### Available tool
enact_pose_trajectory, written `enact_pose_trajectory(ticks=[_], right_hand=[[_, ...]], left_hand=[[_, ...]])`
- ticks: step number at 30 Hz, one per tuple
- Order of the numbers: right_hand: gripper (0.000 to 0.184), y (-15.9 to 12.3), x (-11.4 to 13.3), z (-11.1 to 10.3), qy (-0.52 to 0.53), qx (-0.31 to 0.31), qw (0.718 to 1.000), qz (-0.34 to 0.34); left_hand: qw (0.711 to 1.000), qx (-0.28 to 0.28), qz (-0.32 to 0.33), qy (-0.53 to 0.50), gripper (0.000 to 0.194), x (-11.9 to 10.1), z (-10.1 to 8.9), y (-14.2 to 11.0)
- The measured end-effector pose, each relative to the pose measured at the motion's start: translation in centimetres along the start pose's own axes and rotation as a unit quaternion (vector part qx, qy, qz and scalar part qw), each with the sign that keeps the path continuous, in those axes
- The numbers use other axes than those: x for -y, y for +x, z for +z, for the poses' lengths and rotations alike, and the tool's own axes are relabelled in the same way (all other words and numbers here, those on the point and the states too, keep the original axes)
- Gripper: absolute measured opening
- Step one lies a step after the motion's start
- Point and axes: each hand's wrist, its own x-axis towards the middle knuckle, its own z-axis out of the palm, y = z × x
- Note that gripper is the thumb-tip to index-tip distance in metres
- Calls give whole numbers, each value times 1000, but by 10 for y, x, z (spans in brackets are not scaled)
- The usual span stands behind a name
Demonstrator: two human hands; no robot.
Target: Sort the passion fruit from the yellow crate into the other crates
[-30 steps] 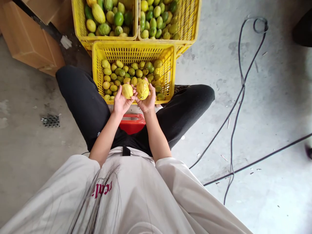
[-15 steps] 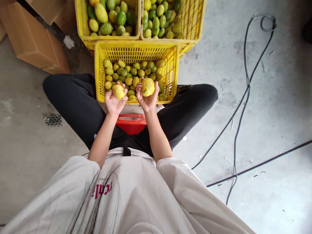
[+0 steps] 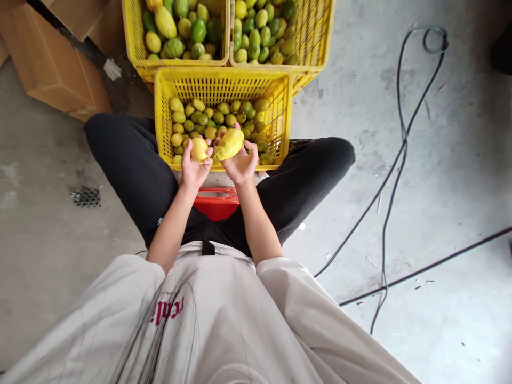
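Observation:
My left hand (image 3: 193,168) is cupped palm-up around a small round yellow fruit (image 3: 199,149). A larger oblong yellow fruit (image 3: 229,144) lies in my right hand (image 3: 241,162), whose fingers curl around it. Both hands hover close together over the near rim of a yellow plastic crate (image 3: 280,101) that holds several small yellow and green fruits (image 3: 212,117). The crate stands on the floor between my knees.
Two more yellow crates (image 3: 316,32) full of green and yellow fruits (image 3: 260,32) stand behind the near one. A cardboard box (image 3: 52,69) sits at the upper left. A red stool (image 3: 216,201) is under me. Black cables (image 3: 396,154) run across the concrete floor on the right.
My hands have come back together after moving apart. The right hand has turned the larger fruit so it lies sideways, and the left hand has shifted right with its small fruit.

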Motion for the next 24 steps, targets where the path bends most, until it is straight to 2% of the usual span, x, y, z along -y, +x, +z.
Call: enact_pose_trajectory(ticks=[5,9,14,18,24], right_hand=[[39,-3,7,3,-28,8,999,-11],[37,-3,6,1,-99,-33,994,-18],[33,6,1,-11,-48,-64,997,12],[29,7,-1,-11,-31,-67,996,39],[44,-2,5,-1,-26,-26,998,57]], left_hand=[[1000,27,9,-10,45,6,5,1],[1000,26,-5,11,46,9,9,0],[999,31,-34,13,49,10,7,2],[999,22,-29,15,49,8,1,5],[1000,14,-10,9,43,1,1,4]])
